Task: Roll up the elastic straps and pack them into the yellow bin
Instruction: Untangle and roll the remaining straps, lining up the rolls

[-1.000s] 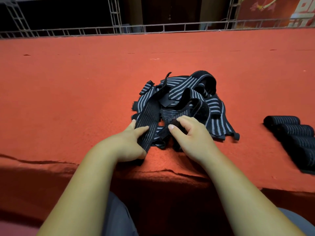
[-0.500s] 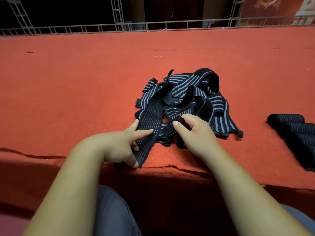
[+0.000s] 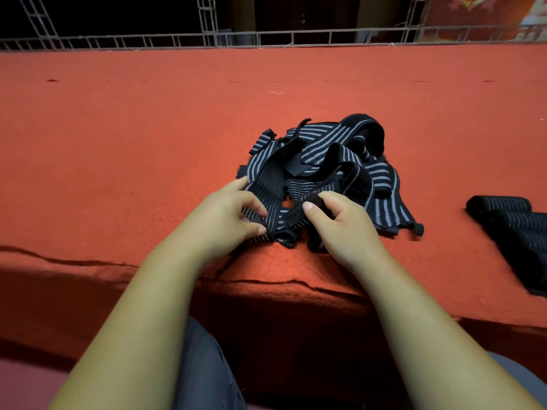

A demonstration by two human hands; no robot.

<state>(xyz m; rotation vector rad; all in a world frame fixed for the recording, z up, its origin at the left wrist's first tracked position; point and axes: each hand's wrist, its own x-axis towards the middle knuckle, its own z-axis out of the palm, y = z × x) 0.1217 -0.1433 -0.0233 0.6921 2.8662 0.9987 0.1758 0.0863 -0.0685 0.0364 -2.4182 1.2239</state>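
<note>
Curling in since before, left hand [image 3: 228, 220] pinches a striped strap [image 3: 268, 189]; right hand [image 3: 340, 224] grips a dark strap end [image 3: 314, 199].

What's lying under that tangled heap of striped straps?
The red carpet shows around the strap heap and through one small gap in it. Anything else beneath the overlapping straps is covered.

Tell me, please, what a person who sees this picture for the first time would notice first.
The eye goes first to the tangled pile of striped straps, black and grey, in the middle of the red carpet. At its near edge the left hand and the right hand each pinch part of the pile. At the far right, rolled straps lie side by side.
</note>
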